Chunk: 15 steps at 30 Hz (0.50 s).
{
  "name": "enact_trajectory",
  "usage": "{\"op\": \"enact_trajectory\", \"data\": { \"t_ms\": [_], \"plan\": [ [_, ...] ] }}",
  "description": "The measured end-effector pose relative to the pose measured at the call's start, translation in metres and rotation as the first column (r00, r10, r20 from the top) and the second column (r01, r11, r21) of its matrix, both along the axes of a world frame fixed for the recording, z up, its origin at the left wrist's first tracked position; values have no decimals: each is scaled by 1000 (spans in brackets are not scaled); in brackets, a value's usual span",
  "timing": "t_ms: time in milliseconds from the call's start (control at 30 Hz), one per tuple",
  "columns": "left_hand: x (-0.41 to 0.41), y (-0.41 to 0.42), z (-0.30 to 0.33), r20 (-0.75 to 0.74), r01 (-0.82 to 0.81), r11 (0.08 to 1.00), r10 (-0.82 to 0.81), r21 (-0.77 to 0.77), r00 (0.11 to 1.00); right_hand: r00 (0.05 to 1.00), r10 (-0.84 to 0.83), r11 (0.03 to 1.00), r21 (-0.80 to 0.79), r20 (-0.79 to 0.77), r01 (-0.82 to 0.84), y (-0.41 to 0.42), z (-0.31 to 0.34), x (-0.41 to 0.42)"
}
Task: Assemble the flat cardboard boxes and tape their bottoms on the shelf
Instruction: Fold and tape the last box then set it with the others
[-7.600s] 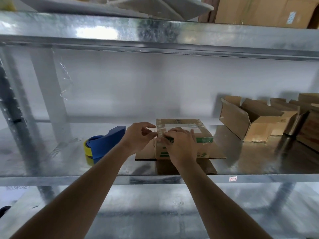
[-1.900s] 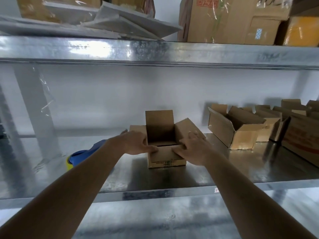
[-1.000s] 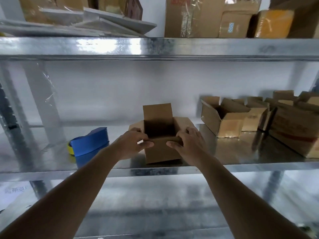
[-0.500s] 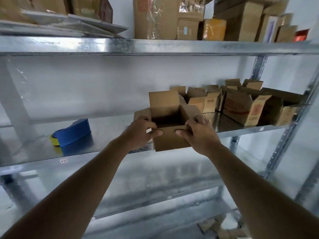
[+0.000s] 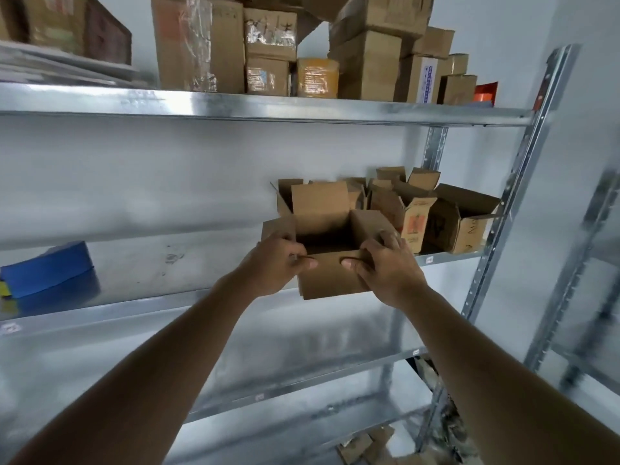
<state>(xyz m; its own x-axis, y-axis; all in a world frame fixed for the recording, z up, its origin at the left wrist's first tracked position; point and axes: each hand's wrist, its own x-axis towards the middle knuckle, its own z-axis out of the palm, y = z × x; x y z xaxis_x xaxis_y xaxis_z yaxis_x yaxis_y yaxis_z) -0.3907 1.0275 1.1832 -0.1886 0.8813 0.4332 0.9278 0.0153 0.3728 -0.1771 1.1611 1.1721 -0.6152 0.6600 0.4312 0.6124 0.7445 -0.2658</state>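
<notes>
Cardboard this thin will be light and springy: the box point(image 5: 330, 260) held at the middle of the view looks empty, so it should weigh next to nothing, yet its walls will bow if squeezed hard and its loose top flaps will swing. It is upright, mouth open, four flaps standing up, and it hangs in front of the edge of the shelf point(image 5: 134, 305), seemingly lifted clear of it, though contact at its far side cannot be made out. The left hand point(image 5: 273, 263) grips the near left corner, thumb on the front wall and fingers curled over the rim at about 9 o'clock on the box. The right hand point(image 5: 385, 266) grasps the opposite corner at 3 o'clock in the same way. Holding at the corners is the sound choice, since the folds there are stiffest; the flaps would bend if used as handles.

At 1 to 2 o'clock from the box stands a row of finished boxes point(image 5: 436, 216) on the shelf. Far off at 9 o'clock lies the blue tape dispenser point(image 5: 47, 268). Whether the bottom is taped cannot be seen from this angle.
</notes>
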Motion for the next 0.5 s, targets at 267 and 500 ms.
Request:
{"op": "enact_trajectory", "data": {
  "t_ms": [267, 500],
  "plan": [
    [38, 68, -10, -4, -104, 990, 104, -90, 995, 997, 72, 997, -13, -29, -73, 82, -15, 26],
    [27, 117, -23, -50, -153, 985, 149, -85, 988, 995, 100, 995, -17, -17, -100, 137, -33, 11]
  ]
}}
